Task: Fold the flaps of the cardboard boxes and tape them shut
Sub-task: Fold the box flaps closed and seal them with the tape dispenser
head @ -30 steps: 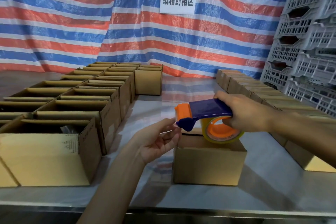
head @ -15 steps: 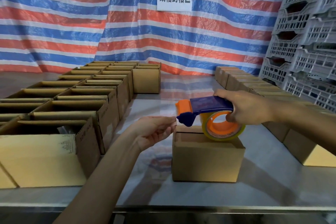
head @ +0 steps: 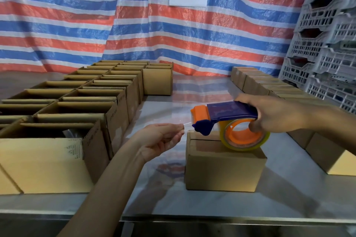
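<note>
The cardboard box [head: 225, 167] sits on the desk [head: 212, 206] near centre, its flaps folded flat. The tape dispenser [head: 229, 112] hangs over the box top, its roll toward the 2 o'clock corner. The right hand [head: 275, 115] grips it, fingers [head: 243, 100] clamped around the blue handle. At the dispenser's 9 o'clock, the left hand [head: 159, 138] pinches the clear tape [head: 187, 123] end, fingertips together. Open boxes [head: 81, 106] fill 9 to 11 o'clock, and closed boxes [head: 256, 82] line 2 o'clock.
</note>
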